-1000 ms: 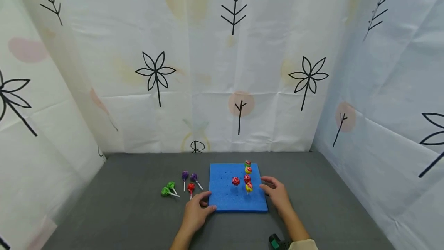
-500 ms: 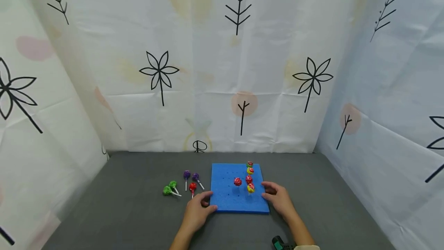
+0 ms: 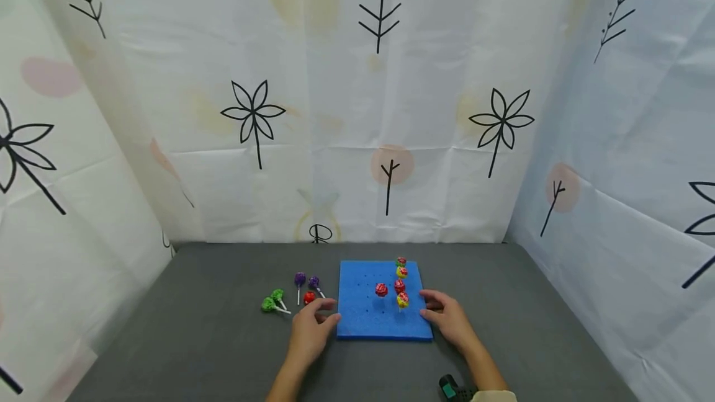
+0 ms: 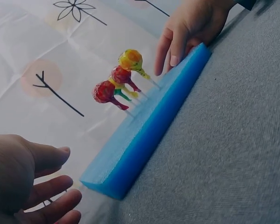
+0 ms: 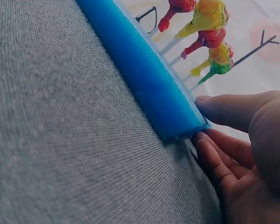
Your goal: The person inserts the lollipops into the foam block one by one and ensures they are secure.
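A blue foam board with small holes lies on the table. Several lollipops stand upright in it, a lone red lollipop beside a row that includes a yellow one. My right hand grips the board's right edge; in the right wrist view its thumb lies at the upper edge, the fingers at the side. Just off the left edge, my left hand holds nothing, its fingers loosely extended. Near it lies a loose red lollipop, its stick hidden by that hand.
Two purple lollipops and two green lollipops lie left of the board on the grey table. A black and green device sits by the right forearm. Patterned curtains enclose the back and sides.
My left hand has let go of the board's left edge and moved slightly left, toward the loose red lollipop. The right hand stays at the board's right edge.
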Demonstrator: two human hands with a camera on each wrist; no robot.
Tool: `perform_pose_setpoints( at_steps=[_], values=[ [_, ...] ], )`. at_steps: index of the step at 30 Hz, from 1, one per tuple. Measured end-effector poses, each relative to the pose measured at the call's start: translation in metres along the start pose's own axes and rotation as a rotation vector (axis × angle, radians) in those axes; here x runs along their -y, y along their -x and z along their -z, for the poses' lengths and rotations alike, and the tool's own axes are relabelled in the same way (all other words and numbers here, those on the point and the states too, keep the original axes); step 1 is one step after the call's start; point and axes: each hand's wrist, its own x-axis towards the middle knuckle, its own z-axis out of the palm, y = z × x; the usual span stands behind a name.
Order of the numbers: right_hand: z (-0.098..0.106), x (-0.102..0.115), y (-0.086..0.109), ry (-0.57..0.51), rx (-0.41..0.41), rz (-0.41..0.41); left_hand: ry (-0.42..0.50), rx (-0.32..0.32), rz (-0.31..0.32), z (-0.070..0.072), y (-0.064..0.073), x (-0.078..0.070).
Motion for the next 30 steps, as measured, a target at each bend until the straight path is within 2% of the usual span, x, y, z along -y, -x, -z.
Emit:
perform_pose_setpoints(
  at_steps=[4, 11, 18, 21, 26, 30],
  values=[
    [0.000, -0.001, -0.001, 0.003, 0.004, 0.007, -0.021, -0.067, -0.031, 0.002, -0.004, 0.004],
    [0.002, -0.003, 0.001, 0.009, -0.003, 0.038, -0.078, -0.180, -0.157, 0.004, -0.015, 0.006],
    [0.004, -0.005, 0.003, 0.023, -0.007, 0.063, -0.174, -0.279, -0.194, 0.004, -0.029, 0.012],
    [0.004, -0.005, 0.003, 0.026, -0.007, 0.067, -0.214, -0.292, -0.204, 0.004, -0.034, 0.014],
    [0.003, -0.005, 0.002, 0.028, -0.013, 0.069, -0.267, -0.275, -0.239, 0.003, -0.042, 0.015],
    [0.001, -0.005, 0.002, 0.026, -0.012, 0.068, -0.306, -0.259, -0.230, 0.005, -0.048, 0.015]
  ],
)
